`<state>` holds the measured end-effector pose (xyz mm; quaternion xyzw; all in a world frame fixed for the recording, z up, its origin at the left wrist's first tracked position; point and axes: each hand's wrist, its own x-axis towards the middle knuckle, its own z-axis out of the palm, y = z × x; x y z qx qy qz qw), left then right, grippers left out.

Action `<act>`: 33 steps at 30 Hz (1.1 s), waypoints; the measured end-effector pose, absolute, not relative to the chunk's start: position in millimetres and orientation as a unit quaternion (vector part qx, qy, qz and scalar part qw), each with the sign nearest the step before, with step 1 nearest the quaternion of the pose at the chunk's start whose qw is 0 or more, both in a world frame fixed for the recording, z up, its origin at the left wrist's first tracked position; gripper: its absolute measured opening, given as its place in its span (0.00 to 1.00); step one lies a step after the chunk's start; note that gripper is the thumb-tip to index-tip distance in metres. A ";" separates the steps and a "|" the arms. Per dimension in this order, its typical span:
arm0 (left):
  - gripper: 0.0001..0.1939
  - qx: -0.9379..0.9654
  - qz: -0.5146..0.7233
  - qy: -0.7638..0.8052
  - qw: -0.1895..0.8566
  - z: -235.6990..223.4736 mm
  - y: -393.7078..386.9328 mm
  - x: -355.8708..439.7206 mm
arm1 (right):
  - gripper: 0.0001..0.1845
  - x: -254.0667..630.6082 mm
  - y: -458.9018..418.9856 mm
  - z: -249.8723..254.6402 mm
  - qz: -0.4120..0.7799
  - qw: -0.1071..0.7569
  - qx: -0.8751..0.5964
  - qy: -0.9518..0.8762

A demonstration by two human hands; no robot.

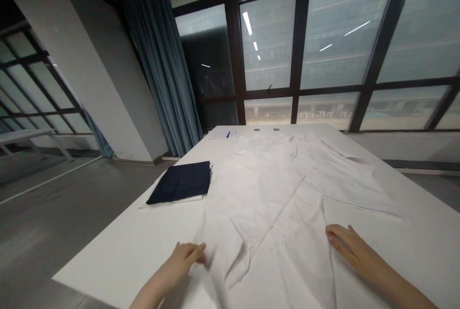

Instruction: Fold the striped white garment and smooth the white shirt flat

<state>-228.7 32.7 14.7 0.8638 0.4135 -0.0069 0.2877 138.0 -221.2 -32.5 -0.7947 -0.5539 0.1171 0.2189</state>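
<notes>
A white garment [266, 189], which looks like a long coat or shirt, lies spread over the white table [118, 251], one sleeve reaching out to the right. My left hand [187, 255] pinches its left edge near the front of the table, and the cloth there is lifted and blurred. On the opposite side my right hand [343, 242] has its fingers closed on the right edge. Between the hands the front opening runs slantwise, with folds and a turned-back flap close to me.
A folded dark navy cloth [181, 182] rests on white cloth at the table's left. At the far end are a blue pen [228, 134], paper and two round table holes. Beyond stand windows [268, 45], a blue curtain [161, 60] and a pillar [93, 60].
</notes>
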 end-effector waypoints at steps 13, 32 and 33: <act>0.22 0.878 0.094 0.444 0.153 -25.7 -24.3 -154.4 | 0.26 125.9 -204.8 -15.8 0.104 0.152 -0.823 -0.538; 0.22 0.756 0.285 0.265 0.527 17.7 -46.6 -77.5 | 0.24 33.7 -132.4 16.2 0.360 0.653 -0.639 -0.190; 0.27 0.787 0.243 0.307 0.477 7.8 -43.3 -69.8 | 0.22 46.2 -134.2 22.5 0.371 0.673 -0.620 -0.157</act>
